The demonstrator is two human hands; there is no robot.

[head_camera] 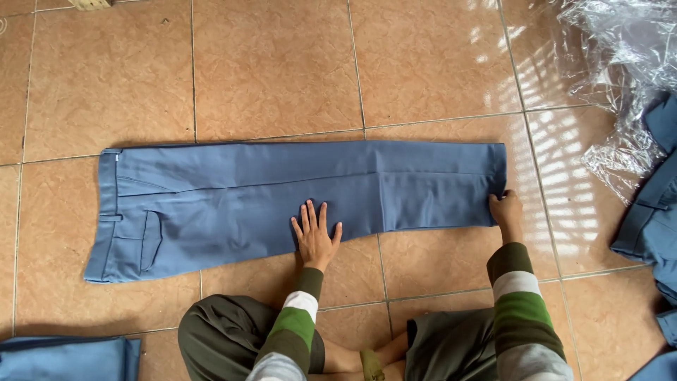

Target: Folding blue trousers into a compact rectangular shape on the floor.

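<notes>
Trousers (282,197) lie flat on the tiled floor (268,63), their hem corner hidden under your right hand (506,212), which pinches it; your left hand (315,236) presses mid-leg, fingers spread.

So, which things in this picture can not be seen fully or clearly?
- Right hand: its fingertips curl onto the hem of the blue trousers, so whether they pinch the cloth is unclear.
- Left hand: lies flat on the trousers; its palm side is hidden.
- Folded blue garments, bottom left: cut off by the frame edge.
- Blue garments at right: cut off by the right edge.
- Clear plastic wrap: glare hides any contents.
</notes>
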